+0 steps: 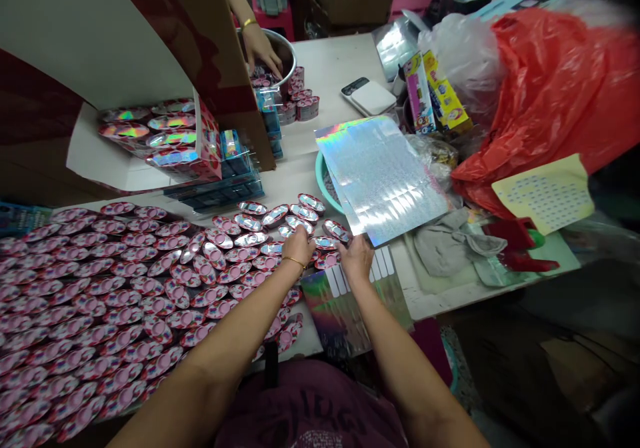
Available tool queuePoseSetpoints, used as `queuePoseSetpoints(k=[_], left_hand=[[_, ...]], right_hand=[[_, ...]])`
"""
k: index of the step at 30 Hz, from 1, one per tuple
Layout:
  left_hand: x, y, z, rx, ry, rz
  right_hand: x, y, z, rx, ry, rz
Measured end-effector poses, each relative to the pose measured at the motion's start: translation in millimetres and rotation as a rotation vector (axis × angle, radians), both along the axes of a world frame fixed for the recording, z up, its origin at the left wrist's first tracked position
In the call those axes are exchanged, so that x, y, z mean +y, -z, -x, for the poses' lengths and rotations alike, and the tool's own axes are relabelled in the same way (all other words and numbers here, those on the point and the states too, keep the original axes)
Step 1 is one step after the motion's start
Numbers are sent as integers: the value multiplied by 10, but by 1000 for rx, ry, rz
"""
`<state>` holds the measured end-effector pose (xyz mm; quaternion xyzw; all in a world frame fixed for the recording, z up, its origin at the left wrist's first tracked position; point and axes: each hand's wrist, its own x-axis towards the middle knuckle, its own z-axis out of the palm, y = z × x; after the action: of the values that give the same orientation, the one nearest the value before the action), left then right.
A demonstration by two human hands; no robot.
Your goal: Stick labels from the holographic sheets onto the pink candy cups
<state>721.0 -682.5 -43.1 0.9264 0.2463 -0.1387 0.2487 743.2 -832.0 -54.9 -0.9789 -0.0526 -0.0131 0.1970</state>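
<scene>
My left hand (299, 247) reaches in among small oval boxes with pink-and-red sides, its fingers bent round one oval box (300, 225) with a shiny silver top. Just to the right, my right hand (356, 256) has its fingers curled beside another oval box (327, 260); whatever is between the fingertips is hidden. Under my right wrist lies a holographic sticker sheet (325, 308) with blank white strips. More holographic sheets (390, 175) rest across a turquoise bowl (323, 175), directly beyond my right hand.
Rows of oval boxes (100, 295) cover the table's left side. An open carton (145, 168) holds more behind them. Across the table, another person's hand (263, 48) reaches into a metal pot (287, 51). A scale (370, 96), grey cloth (445, 241) and red plastic bag (560, 88) are rightward.
</scene>
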Motion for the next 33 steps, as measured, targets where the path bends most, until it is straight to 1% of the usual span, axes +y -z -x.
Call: queuePoseSetpoints(k=[1,2,4,5,7,8,9,11,13,15,17,19,20,21,23,24,26,28,29,31,33], left_hand=[[5,-35,38,-42,19,10],[10,-70,94,-96,65,31],[10,-131,248,-191,227,104],[2,-151,335,-205,319,139],[-32,-168,496,-145,449,160],[-55,-167,557,-89,474,148],[-78,-162,599,-35,474,128],[-113,-149,626,48,434,112],[-120,-136,598,101,385,146],[-103,-119,556,119,346,208],[-79,-95,527,104,321,275],[-64,-66,519,71,307,330],[-63,-53,521,62,306,341],[-67,-43,523,54,309,330],[-84,-32,530,39,329,243],[-94,-30,534,29,349,182],[-108,-31,549,-7,404,75],[-106,-29,575,-61,460,35],[-97,-27,592,-99,474,40],[-65,-16,628,-177,441,101],[-24,-4,659,-229,323,246]], right_hand=[[-37,-37,7,-15,-57,-16],[-86,-77,23,-32,-139,-39],[-200,-157,82,-57,-325,-91],[-253,-189,121,-65,-401,-115],[-324,-219,207,-72,-516,-132],[-337,-213,249,-76,-568,-121],[-336,-194,288,-84,-624,-98],[-314,-119,355,-113,-746,-33],[-301,-18,409,-160,-847,11],[-319,80,450,-202,-894,-1],[-355,142,484,-204,-900,-43],[-379,134,515,-159,-887,-71],[-379,96,532,-124,-870,-79],[-374,34,549,-84,-846,-90],[-357,-150,581,2,-769,-157],[-352,-259,591,42,-709,-227],[-355,-460,583,121,-551,-427],[-366,-571,534,213,-374,-634],[-366,-578,498,265,-293,-723],[-341,-501,424,377,-142,-877],[-276,-356,371,486,28,-1028]])
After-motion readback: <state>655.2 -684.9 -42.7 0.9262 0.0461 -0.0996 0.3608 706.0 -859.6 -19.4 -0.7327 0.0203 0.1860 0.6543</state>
